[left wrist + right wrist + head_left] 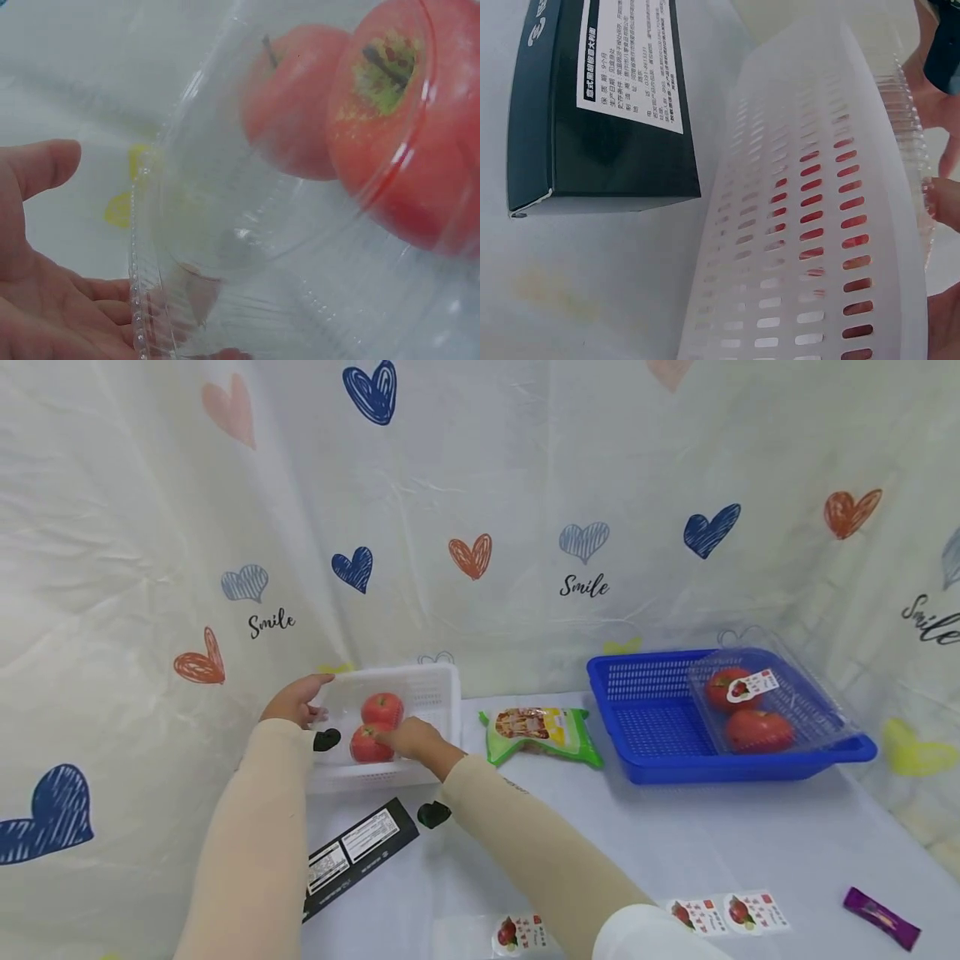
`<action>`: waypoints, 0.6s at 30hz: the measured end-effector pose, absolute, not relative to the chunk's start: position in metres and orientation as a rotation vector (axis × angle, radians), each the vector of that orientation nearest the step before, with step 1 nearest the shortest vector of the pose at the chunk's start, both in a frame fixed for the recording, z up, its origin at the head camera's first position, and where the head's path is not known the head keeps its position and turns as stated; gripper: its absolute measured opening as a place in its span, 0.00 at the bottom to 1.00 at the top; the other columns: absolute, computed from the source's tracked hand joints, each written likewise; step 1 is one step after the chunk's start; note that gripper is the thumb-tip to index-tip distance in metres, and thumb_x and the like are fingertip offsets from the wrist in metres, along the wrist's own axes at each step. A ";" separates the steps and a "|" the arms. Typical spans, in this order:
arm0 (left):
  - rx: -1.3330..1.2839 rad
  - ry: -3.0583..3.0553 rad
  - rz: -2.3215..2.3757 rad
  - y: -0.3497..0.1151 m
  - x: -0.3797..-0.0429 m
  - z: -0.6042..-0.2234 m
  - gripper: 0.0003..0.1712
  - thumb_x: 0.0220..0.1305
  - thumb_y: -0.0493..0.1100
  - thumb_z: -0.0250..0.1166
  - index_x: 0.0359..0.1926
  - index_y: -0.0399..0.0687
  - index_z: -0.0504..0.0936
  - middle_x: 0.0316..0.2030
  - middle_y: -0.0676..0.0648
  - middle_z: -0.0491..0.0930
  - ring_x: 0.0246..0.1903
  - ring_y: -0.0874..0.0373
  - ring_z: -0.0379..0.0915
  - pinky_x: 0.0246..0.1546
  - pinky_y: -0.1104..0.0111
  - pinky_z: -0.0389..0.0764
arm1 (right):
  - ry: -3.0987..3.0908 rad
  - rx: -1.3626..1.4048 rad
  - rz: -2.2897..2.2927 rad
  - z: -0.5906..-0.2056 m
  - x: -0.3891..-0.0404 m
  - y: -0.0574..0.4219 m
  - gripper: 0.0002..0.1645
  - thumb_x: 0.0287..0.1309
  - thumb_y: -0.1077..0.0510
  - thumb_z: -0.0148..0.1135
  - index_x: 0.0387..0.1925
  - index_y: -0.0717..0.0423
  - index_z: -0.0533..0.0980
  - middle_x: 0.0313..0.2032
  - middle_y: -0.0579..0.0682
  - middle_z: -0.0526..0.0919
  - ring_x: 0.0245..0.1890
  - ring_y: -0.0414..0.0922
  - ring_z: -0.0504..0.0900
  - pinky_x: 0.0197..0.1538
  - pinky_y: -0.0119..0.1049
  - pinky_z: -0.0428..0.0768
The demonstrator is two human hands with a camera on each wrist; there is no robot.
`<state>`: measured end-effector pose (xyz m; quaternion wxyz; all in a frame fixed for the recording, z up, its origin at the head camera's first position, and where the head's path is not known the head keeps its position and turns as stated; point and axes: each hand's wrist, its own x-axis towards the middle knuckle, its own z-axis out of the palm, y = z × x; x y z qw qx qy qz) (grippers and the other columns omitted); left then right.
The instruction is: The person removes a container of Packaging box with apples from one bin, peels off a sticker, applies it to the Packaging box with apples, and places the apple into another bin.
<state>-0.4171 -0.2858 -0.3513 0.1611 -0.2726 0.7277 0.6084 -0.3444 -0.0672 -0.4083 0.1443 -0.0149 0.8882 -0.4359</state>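
Note:
A clear plastic box (pixel 247 247) holding two red apples (pixel 382 709) sits within the white slotted basket (pixel 448 693) at the left. My left hand (pixel 295 700) is by the box's left edge, thumb raised off it and fingers extended behind the clear rim. At the box's right side my right hand (pixel 420 741) reaches over the basket's edge and pinches the ridged rim; part of this hand is out of the right wrist view. Through the basket's slots some red of the apples shows.
A dark printed carton (pixel 360 856) lies in front of the basket. To its right are a green snack bag (pixel 538 735) and a blue basket (pixel 637 768) with another clear box of apples (pixel 759 731). Sticker labels (pixel 753 912) and a purple-wrapped bar (pixel 881 918) lie nearer.

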 end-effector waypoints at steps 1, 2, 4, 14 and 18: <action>-0.781 2.079 1.732 -0.286 -0.414 -0.348 0.48 0.68 0.62 0.56 0.77 0.51 0.42 0.64 0.36 0.57 0.42 0.51 0.73 0.58 0.60 0.70 | 2.558 -0.046 -1.261 -0.408 -0.345 -0.068 0.31 0.58 0.35 0.63 0.51 0.54 0.75 0.36 0.47 0.77 0.39 0.46 0.74 0.43 0.43 0.76; -0.780 2.079 1.724 -0.286 -0.412 -0.345 0.48 0.68 0.62 0.55 0.76 0.49 0.42 0.64 0.36 0.57 0.46 0.49 0.73 0.60 0.58 0.67 | 2.565 -0.059 -1.261 -0.408 -0.345 -0.068 0.31 0.57 0.35 0.63 0.49 0.55 0.75 0.35 0.47 0.77 0.39 0.46 0.74 0.42 0.42 0.76; -0.768 2.100 1.691 -0.286 -0.409 -0.338 0.50 0.69 0.62 0.53 0.76 0.43 0.39 0.66 0.34 0.57 0.55 0.46 0.69 0.64 0.55 0.64 | 2.578 -0.083 -1.267 -0.406 -0.346 -0.066 0.29 0.57 0.34 0.62 0.45 0.54 0.76 0.33 0.47 0.76 0.37 0.45 0.74 0.39 0.40 0.75; -0.592 2.136 1.607 -0.294 -0.417 -0.313 0.47 0.72 0.61 0.50 0.74 0.34 0.42 0.60 0.34 0.63 0.57 0.45 0.69 0.59 0.51 0.71 | 2.550 -0.130 -1.330 -0.380 -0.350 -0.039 0.32 0.59 0.36 0.61 0.47 0.60 0.74 0.36 0.51 0.78 0.38 0.51 0.82 0.40 0.41 0.79; -0.496 2.101 1.630 -0.304 -0.413 -0.311 0.45 0.73 0.58 0.51 0.74 0.34 0.41 0.56 0.34 0.66 0.50 0.47 0.75 0.51 0.58 0.78 | 2.493 -0.132 -1.398 -0.369 -0.348 -0.031 0.30 0.60 0.38 0.61 0.47 0.61 0.73 0.39 0.53 0.79 0.38 0.55 0.84 0.40 0.41 0.82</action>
